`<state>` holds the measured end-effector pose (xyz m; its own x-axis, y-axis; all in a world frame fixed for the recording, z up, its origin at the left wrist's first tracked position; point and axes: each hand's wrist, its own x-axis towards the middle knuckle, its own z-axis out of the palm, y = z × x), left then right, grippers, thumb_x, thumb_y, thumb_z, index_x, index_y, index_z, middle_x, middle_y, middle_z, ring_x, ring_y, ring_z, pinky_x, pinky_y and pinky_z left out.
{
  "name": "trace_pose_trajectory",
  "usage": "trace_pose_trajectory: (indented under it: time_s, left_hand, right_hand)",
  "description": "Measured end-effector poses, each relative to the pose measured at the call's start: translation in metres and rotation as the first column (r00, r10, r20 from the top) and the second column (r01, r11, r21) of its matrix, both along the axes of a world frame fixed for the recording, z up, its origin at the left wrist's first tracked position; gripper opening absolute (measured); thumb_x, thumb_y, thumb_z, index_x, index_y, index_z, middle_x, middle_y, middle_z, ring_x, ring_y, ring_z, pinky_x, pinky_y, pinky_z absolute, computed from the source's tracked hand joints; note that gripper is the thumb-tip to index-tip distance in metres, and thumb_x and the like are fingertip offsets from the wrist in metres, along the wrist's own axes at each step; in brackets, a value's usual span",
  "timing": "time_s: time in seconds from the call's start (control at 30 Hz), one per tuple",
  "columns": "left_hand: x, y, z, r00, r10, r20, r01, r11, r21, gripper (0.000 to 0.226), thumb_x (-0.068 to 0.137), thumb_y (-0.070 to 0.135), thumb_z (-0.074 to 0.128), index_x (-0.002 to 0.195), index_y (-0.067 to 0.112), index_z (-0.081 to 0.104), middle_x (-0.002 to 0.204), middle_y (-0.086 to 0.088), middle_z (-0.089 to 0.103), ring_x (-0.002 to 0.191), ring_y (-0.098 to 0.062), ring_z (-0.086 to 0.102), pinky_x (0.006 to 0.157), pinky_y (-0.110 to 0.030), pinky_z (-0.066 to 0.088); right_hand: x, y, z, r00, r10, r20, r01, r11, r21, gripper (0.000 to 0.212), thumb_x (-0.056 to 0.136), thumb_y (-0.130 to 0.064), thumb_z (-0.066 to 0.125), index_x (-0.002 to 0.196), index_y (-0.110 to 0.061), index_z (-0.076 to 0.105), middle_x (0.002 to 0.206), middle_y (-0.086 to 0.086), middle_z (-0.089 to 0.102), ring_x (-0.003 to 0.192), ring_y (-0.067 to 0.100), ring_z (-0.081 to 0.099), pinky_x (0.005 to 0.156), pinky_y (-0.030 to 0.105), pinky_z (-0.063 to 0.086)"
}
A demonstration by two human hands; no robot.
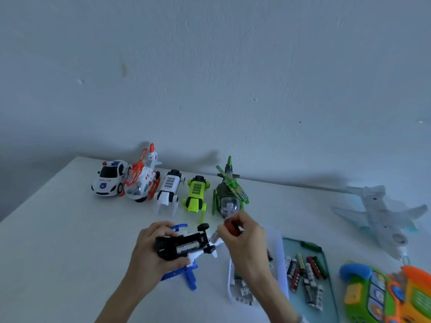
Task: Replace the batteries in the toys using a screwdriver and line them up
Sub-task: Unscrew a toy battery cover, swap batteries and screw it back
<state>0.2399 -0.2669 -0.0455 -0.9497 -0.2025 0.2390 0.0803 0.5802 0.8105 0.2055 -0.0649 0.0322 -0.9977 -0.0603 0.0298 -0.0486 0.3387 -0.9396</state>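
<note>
Police car [109, 180] showing glossy white plastic; green helicopter [229, 194] wearing clear plastic canopy; table [58, 241] looking matt, smooth; batteries [303, 276] gleaming with shiny wrappers.

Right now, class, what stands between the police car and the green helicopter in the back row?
Head view: the orange helicopter, a white car and a lime car.

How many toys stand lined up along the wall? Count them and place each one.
5. From left: police car, orange-white helicopter, white robot dog, lime-green robot dog, green helicopter. None looks hidden behind another.
</note>
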Motion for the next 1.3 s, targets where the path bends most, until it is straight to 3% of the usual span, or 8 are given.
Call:
trace_pose_trajectory:
  time_s: [0.13,0.33,0.5,0.67,0.73,0.87,1.07,1.3]
  left_hand:
    - [-0.003,-0.002,0.005,0.999,-0.028,0.044,0.027,1.0,0.014,0.061,0.037,0.052,0.087,0.092,0.041,0.062,0.117,0.03,0.051,0.11,0.006,0.043,0.086,-0.011,0.033]
    - [0.005,0.001,0.004,0.998,0.008,0.061,-0.012,0.997,0.075,0.055,0.04,0.023,0.098,0.085,0.034,0.069,0.124,0.018,0.053,0.119,0.0,0.044,0.097,-0.016,0.034]
    - [0.007,-0.003,0.012,0.994,-0.054,0.097,0.046,0.995,0.089,0.058,0.041,0.024,0.098,0.089,0.039,0.069,0.12,0.015,0.055,0.116,-0.006,0.05,0.098,-0.025,0.04]
    - [0.0,-0.005,0.02,0.991,-0.094,0.091,0.084,0.99,0.109,0.055,0.041,0.016,0.098,0.085,0.031,0.069,0.107,0.004,0.06,0.099,-0.007,0.06,0.084,-0.019,0.05]
    - [-0.002,-0.006,0.019,0.99,-0.111,0.086,0.1,0.988,0.122,0.053,0.042,0.01,0.097,0.085,0.023,0.07,0.105,-0.002,0.06,0.097,-0.009,0.062,0.08,-0.015,0.049]
    - [-0.003,-0.008,0.017,0.988,-0.123,0.09,0.112,0.987,0.113,0.054,0.042,0.009,0.097,0.088,0.015,0.069,0.105,-0.003,0.06,0.096,-0.006,0.062,0.079,-0.012,0.048]
    - [-0.005,-0.012,0.019,0.978,-0.178,0.11,0.162,0.977,0.136,0.054,0.045,0.011,0.096,0.089,0.019,0.067,0.114,-0.002,0.059,0.103,-0.007,0.061,0.086,-0.018,0.049]
    - [-0.009,-0.016,0.021,0.97,-0.21,0.12,0.186,0.965,0.184,0.054,0.045,0.009,0.096,0.086,0.024,0.065,0.114,-0.001,0.059,0.101,-0.01,0.062,0.084,-0.023,0.053]
  right_hand:
    - [-0.014,0.05,-0.014,0.992,-0.112,0.064,0.088,0.947,0.308,0.014,0.075,-0.011,0.063,0.068,-0.016,0.052,0.059,-0.001,0.057,0.048,0.013,0.04,0.047,0.026,0.033]
    - [-0.015,0.071,-0.033,0.989,0.038,0.14,-0.116,0.791,0.601,0.01,0.08,-0.017,0.061,0.077,-0.01,0.055,0.078,0.005,0.057,0.055,0.015,0.045,0.048,0.022,0.033]
    - [-0.02,0.065,-0.002,0.991,0.13,-0.019,-0.102,0.851,0.515,0.036,0.087,-0.02,0.059,0.059,-0.007,0.038,0.057,0.009,0.045,0.051,0.022,0.04,0.045,0.021,0.031]
    - [-0.011,0.048,0.045,0.936,0.252,-0.245,-0.164,0.93,0.329,0.033,0.093,-0.042,0.049,0.068,-0.019,0.046,0.058,0.004,0.058,0.053,0.014,0.052,0.054,0.028,0.041]
    - [-0.009,0.035,0.054,0.919,0.313,-0.241,-0.262,0.939,0.221,0.029,0.092,-0.04,0.052,0.072,-0.019,0.048,0.058,0.005,0.06,0.047,0.007,0.049,0.049,0.02,0.039]
    - [-0.008,0.002,0.046,0.875,0.377,-0.302,-0.368,0.926,0.09,0.023,0.091,-0.033,0.056,0.085,-0.011,0.053,0.065,0.007,0.062,0.053,0.008,0.054,0.054,0.029,0.047]
    - [-0.01,-0.034,0.027,0.861,0.387,-0.33,-0.36,0.922,0.141,0.025,0.094,-0.033,0.053,0.091,-0.009,0.05,0.067,0.01,0.061,0.058,0.026,0.056,0.058,0.046,0.049]
    - [-0.009,-0.047,0.019,0.881,0.369,-0.297,-0.341,0.929,0.141,0.023,0.095,-0.032,0.053,0.093,-0.01,0.05,0.07,0.011,0.062,0.058,0.027,0.056,0.058,0.046,0.049]
